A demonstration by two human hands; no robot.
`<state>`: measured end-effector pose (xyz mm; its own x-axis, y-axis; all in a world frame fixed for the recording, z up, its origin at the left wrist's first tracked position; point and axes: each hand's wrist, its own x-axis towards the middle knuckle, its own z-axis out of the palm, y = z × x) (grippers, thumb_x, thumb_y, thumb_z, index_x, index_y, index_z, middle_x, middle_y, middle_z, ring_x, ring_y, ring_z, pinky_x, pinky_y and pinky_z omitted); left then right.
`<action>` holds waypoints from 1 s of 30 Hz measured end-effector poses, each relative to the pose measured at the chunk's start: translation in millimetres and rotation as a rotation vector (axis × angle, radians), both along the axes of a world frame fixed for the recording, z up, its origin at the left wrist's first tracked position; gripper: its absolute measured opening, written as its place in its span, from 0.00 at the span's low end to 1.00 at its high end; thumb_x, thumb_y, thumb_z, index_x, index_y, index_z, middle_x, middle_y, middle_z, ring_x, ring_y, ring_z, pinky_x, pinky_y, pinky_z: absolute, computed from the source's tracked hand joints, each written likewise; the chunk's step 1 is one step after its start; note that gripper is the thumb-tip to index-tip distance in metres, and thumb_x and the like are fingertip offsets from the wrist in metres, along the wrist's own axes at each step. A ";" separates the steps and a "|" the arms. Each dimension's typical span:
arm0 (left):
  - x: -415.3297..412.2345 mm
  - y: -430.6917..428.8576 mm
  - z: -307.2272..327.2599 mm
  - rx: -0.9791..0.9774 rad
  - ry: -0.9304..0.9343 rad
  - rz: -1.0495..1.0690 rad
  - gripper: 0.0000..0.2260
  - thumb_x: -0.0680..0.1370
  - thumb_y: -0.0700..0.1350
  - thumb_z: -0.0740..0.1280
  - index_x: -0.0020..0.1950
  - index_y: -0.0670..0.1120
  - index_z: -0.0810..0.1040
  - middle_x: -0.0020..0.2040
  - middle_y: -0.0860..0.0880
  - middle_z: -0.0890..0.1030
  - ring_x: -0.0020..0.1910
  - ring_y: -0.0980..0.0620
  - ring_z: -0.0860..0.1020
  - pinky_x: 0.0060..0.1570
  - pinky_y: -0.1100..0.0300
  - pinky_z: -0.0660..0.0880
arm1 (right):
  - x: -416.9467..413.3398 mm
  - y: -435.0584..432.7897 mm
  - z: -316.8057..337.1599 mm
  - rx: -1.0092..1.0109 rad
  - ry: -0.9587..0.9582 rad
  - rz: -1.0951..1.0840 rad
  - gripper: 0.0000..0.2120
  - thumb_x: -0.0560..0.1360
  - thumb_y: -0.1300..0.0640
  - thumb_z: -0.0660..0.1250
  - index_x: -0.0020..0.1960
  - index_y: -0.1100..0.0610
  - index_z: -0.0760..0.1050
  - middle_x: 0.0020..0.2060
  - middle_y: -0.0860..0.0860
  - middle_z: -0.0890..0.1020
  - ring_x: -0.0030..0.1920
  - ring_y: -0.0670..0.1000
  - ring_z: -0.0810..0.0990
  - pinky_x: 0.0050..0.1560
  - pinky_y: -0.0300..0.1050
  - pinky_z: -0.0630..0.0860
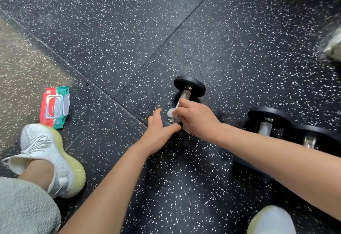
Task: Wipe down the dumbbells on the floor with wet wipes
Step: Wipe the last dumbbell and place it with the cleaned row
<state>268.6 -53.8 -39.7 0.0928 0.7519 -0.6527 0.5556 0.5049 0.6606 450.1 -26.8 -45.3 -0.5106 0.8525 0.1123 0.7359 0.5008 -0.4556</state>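
Observation:
A black dumbbell (190,86) with a metal handle lies on the speckled rubber floor in mid-frame. My right hand (195,118) is curled round its handle with a white wet wipe (170,113) pinched against the metal. My left hand (159,130) rests with straight fingers on the dumbbell's near end, which it mostly hides. Two more black dumbbells (267,121) (313,137) lie to the right, partly behind my right forearm. A red and green pack of wet wipes (54,107) lies on the floor at the left, its lid closed.
My left foot in a white shoe (49,156) stands at the lower left below the pack, and my right shoe's toe (271,220) shows at the bottom right. A pale object (334,46) sits at the right edge. A lighter floor area (24,71) lies at the left.

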 end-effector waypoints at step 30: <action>20.0 -9.2 3.7 -0.034 -0.012 -0.047 0.50 0.71 0.61 0.73 0.85 0.56 0.47 0.76 0.50 0.57 0.77 0.46 0.60 0.77 0.46 0.60 | 23.3 16.2 2.5 -0.029 0.010 -0.207 0.07 0.77 0.57 0.70 0.50 0.48 0.84 0.46 0.44 0.80 0.40 0.53 0.82 0.37 0.50 0.78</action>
